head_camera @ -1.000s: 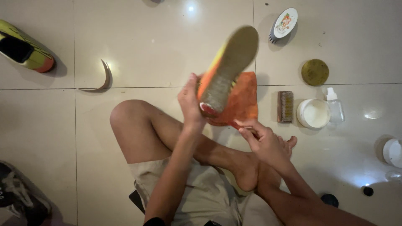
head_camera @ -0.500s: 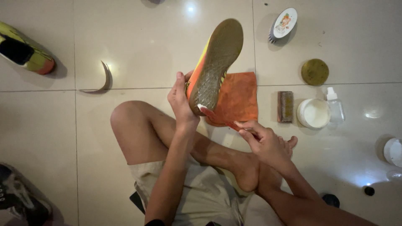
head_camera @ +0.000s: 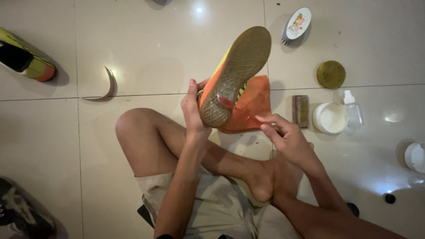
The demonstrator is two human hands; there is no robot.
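Observation:
My left hand (head_camera: 195,113) grips an orange and yellow shoe (head_camera: 234,75) by its heel side and holds it up, the worn tan sole facing me. My right hand (head_camera: 285,137) pinches a thin red brush-like stick (head_camera: 241,111). Its tip rests on the sole near the heel. An orange cloth (head_camera: 256,99) lies on the tiled floor behind the shoe. I sit cross-legged, with my bare knee and foot below the hands.
The matching shoe (head_camera: 26,59) lies at the far left beside a curved strip (head_camera: 106,84). To the right are an oval brush (head_camera: 296,24), an olive round lid (head_camera: 330,74), a small brown brush (head_camera: 301,110), a white jar (head_camera: 330,118), a spray bottle (head_camera: 353,110) and a white lid (head_camera: 416,157). A dark shoe (head_camera: 22,212) sits bottom left.
My left hand has turned the shoe so its sole faces me more fully. The stick in my right hand now reaches up onto the sole.

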